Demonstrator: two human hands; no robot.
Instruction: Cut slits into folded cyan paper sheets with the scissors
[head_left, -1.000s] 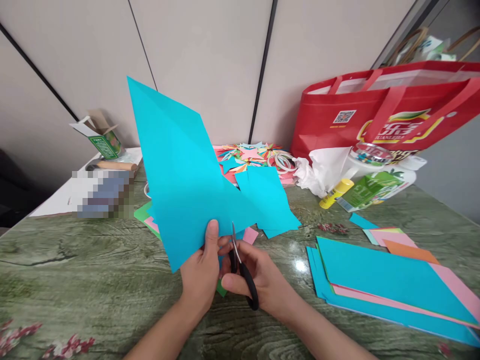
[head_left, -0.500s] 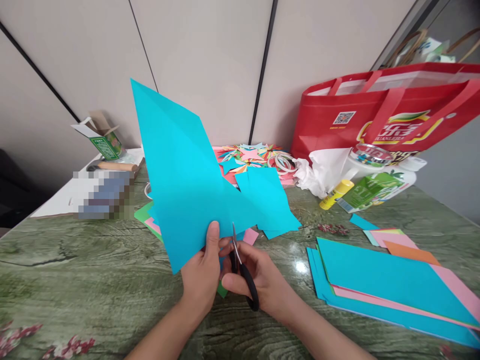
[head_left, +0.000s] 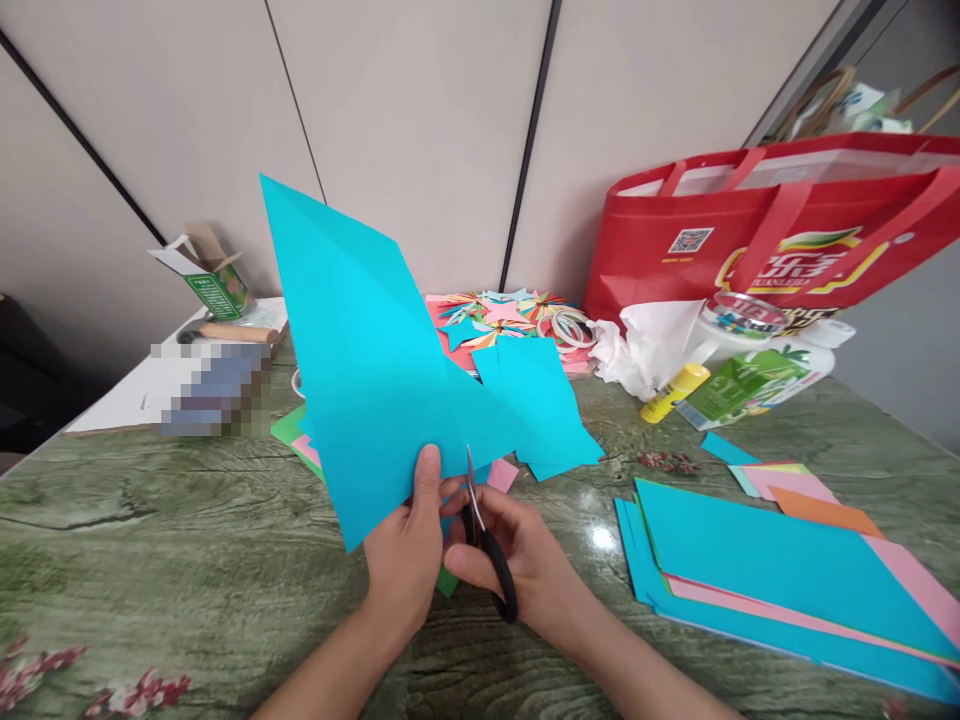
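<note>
A large blue sheet of paper (head_left: 360,370) stands up in front of me, held near its lower edge by my left hand (head_left: 405,545), thumb on the near face. My right hand (head_left: 517,550) grips black-handled scissors (head_left: 495,570). Their blades point upward at the sheet's lower edge, just right of my left thumb, and part of the paper lies between or against them. The sheet has a cut or bent notch on its right, where a flap slants away. The fingers behind the paper are hidden.
Stacked coloured paper (head_left: 765,560) lies at right. Behind are blue pieces (head_left: 532,400), folded paper stars (head_left: 502,312), tape rolls (head_left: 566,330), crumpled tissue (head_left: 637,345), a yellow glue stick (head_left: 675,392), a green-white carton (head_left: 750,385) and a red bag (head_left: 652,240). A green box (head_left: 217,290) stands back left.
The view has shifted very slightly. Hands, scissors and blue sheet keep nearly the same pose.
</note>
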